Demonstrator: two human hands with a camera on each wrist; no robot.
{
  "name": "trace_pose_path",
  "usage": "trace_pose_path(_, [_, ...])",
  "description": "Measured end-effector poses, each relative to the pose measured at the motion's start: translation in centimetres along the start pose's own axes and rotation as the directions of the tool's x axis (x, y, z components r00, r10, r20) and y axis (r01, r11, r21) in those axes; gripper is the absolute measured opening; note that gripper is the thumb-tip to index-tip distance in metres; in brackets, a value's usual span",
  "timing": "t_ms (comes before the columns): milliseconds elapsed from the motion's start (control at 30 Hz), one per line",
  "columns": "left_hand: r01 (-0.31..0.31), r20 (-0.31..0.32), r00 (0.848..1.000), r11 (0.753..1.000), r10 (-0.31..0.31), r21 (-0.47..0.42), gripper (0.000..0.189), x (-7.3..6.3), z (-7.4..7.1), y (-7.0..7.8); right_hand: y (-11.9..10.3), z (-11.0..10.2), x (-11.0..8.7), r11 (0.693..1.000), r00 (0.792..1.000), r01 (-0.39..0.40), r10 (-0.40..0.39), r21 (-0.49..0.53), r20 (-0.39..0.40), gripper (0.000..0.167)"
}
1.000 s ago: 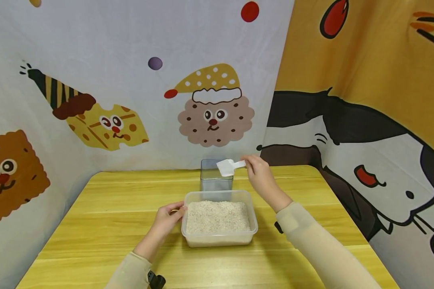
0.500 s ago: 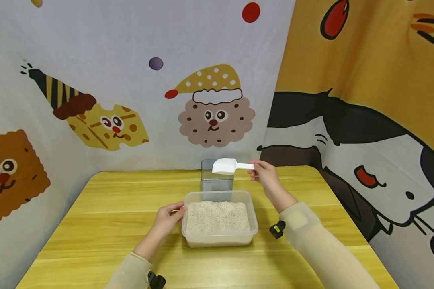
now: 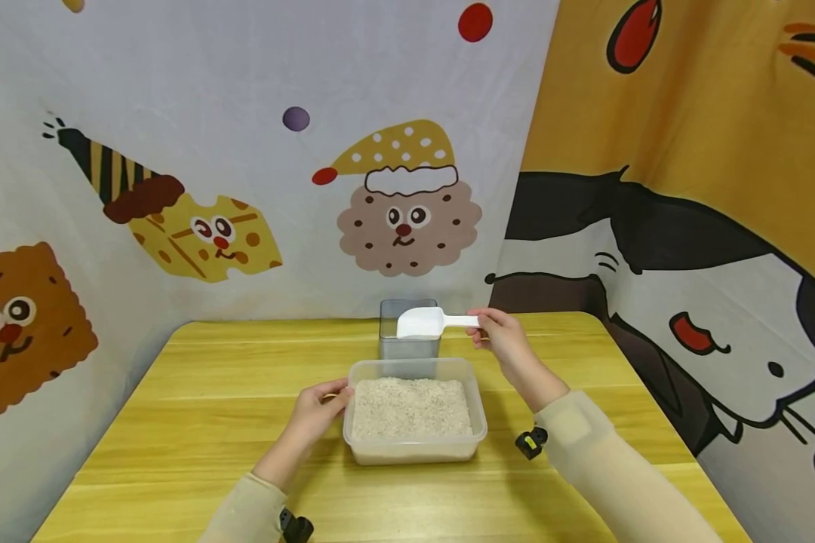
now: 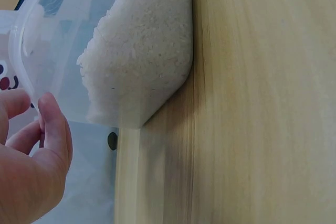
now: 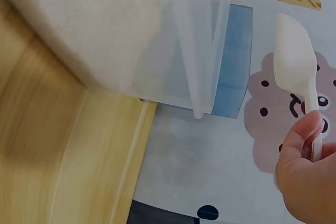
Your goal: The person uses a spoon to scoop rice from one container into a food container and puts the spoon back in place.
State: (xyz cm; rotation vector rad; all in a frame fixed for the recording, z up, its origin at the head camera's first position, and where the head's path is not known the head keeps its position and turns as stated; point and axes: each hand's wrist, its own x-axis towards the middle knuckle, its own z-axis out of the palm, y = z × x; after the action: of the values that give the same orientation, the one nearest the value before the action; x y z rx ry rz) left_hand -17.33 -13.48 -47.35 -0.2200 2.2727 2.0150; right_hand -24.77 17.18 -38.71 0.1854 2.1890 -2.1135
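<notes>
A clear plastic tub point(image 3: 416, 450) filled with rice point(image 3: 410, 407) stands on the table. At its left rim, my left hand point(image 3: 312, 413) pinches the edge between thumb and fingers; the left wrist view shows the thumb point(image 4: 52, 124) against the rim. My right hand point(image 3: 505, 339) grips a white scoop point(image 3: 421, 323) by its handle, holding it roughly level. The scoop is above a grey see-through container point(image 3: 409, 348) just behind the tub, apart from it in height. Whether the scoop carries rice is hidden. The grey container's contents cannot be made out.
The yellow wood-grain table point(image 3: 210, 422) reaches back to a cartoon-printed cloth wall point(image 3: 244, 60). Another printed cloth, with a yellow and black pattern point(image 3: 652, 151), borders the right side. Both wrists wear small black cameras.
My right hand has shifted right and slightly down and turned, bringing the scoop from tilted to about level over the grey container. My left hand stays at the tub's rim.
</notes>
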Motion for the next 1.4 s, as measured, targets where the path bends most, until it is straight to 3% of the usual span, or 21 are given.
trace_pose_path(300, [-0.001,0.000,1.000,1.000,0.001,-0.009,0.040,0.0,0.0,0.0,1.0,-0.5,-2.0,0.982,0.985,0.157,-0.148,-0.101,0.091,0.029])
trace_pose_path(433, [-0.001,0.003,1.000,1.000,0.001,-0.008,0.040,-0.1,0.0,0.0,1.6,-0.6,-2.7,0.952,0.967,0.240,-0.218,-0.191,0.128,0.026])
trace_pose_path(500, [0.000,0.002,1.000,1.000,0.000,-0.010,0.040,-0.1,0.0,0.0,2.0,-0.7,-3.1,0.921,0.953,0.295,-0.265,-0.254,0.147,0.024])
trace_pose_path(600, [0.000,-0.001,1.000,1.000,0.000,-0.013,0.040,0.0,0.0,-0.1,2.6,-0.7,-3.5,0.849,0.922,0.385,-0.342,-0.362,0.179,0.022])
trace_pose_path(800, [-0.002,-0.009,1.000,1.000,0.002,-0.015,0.038,0.1,0.0,-0.2,3.3,-0.4,-4.4,0.654,0.858,0.505,-0.453,-0.564,0.242,0.018])
trace_pose_path(1067, [0.002,-0.003,1.000,1.000,-0.002,-0.009,0.039,0.0,0.0,0.0,3.3,0.1,-5.2,0.430,0.781,0.569,-0.550,-0.701,0.296,0.014])
trace_pose_path(1133, [0.003,-0.002,1.000,1.000,-0.003,-0.010,0.040,-0.1,0.0,0.0,3.4,0.1,-5.3,0.394,0.772,0.566,-0.561,-0.725,0.298,0.014])
trace_pose_path(1200, [0.003,-0.001,1.000,1.000,-0.003,-0.011,0.040,-0.1,0.0,0.1,3.6,0.2,-5.3,0.383,0.771,0.561,-0.565,-0.734,0.294,0.014])
trace_pose_path(1267, [0.003,0.001,1.000,1.000,-0.003,-0.013,0.040,-0.1,0.0,0.1,3.7,0.3,-5.3,0.395,0.780,0.553,-0.555,-0.734,0.289,0.014])
trace_pose_path(1333, [0.003,0.001,1.000,1.000,-0.003,-0.015,0.040,-0.1,0.0,0.1,3.8,0.5,-5.3,0.437,0.807,0.533,-0.522,-0.725,0.278,0.015])
trace_pose_path(1400, [0.002,-0.001,1.000,1.000,-0.002,-0.014,0.040,-0.1,0.0,0.0,3.8,0.6,-5.3,0.506,0.844,0.502,-0.466,-0.702,0.268,0.016])
